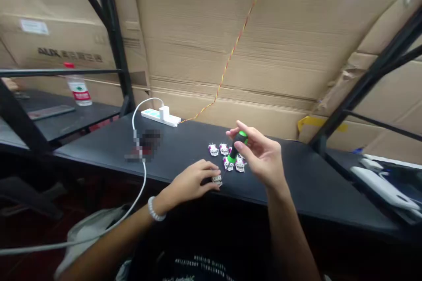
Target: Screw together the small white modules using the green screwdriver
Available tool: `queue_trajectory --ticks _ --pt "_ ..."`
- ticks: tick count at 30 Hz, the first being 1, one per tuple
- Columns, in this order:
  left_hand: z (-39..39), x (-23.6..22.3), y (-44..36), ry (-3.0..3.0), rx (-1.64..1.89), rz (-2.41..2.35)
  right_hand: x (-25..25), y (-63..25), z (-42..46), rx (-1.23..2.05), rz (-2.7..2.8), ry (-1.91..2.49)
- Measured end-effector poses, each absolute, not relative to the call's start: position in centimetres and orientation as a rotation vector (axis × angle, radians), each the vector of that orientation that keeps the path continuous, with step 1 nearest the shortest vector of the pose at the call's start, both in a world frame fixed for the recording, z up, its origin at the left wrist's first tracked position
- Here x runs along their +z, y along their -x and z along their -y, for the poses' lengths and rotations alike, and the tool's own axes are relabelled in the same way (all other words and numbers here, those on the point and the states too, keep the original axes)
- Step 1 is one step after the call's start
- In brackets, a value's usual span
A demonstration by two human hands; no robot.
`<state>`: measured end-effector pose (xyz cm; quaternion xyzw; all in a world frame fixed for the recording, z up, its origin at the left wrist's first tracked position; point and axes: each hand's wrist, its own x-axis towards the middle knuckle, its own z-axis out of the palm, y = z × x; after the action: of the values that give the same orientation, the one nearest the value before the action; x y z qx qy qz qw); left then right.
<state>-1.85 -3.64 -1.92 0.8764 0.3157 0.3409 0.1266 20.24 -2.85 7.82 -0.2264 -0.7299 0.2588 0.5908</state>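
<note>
My left hand (194, 180) rests low over the front of the black table, its thumb and fingers closed on a small white block-like part (216, 179). In my right hand (263, 153) is a screwdriver with a black and green handle (238, 145), tilted with its lower end toward the tabletop. Beneath and around the screwdriver lie several small white and purple parts (213, 149) in two rows. The screwdriver and fingers cover some of them. Its tip is too small to make out clearly.
A white power strip (154, 116) with a plugged-in charger stands at the back left. Its white cable (144, 175) runs over the table's front edge. A twisted yellow-red wire (227, 63) hangs along the cardboard wall (184, 44). Black metal posts (114, 35) flank the table.
</note>
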Motion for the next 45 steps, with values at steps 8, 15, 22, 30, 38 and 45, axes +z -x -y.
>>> queue_trajectory --ticks 8,15,22,30,38,45 --pt "3.6 -2.0 1.9 -2.572 0.963 -0.948 8.3 -19.7 2.8 0.216 1.696 0.835" --pt "3.6 -1.9 1.9 -2.591 0.962 -0.94 7.6 -20.5 2.4 0.447 1.783 0.714" --pt "3.6 -2.1 2.0 -2.586 0.981 -0.931 8.1 -20.2 3.1 0.115 1.649 0.829" --pt "3.5 -2.1 2.0 -2.588 0.986 -0.931 8.3 -20.0 3.5 0.313 1.784 0.749" --pt "3.6 -2.1 2.1 -2.591 0.985 -0.927 8.1 -20.2 3.6 0.464 1.766 0.655" --pt "3.4 -2.3 2.0 -2.598 0.986 -0.937 8.1 -19.6 3.5 0.119 1.67 0.858"
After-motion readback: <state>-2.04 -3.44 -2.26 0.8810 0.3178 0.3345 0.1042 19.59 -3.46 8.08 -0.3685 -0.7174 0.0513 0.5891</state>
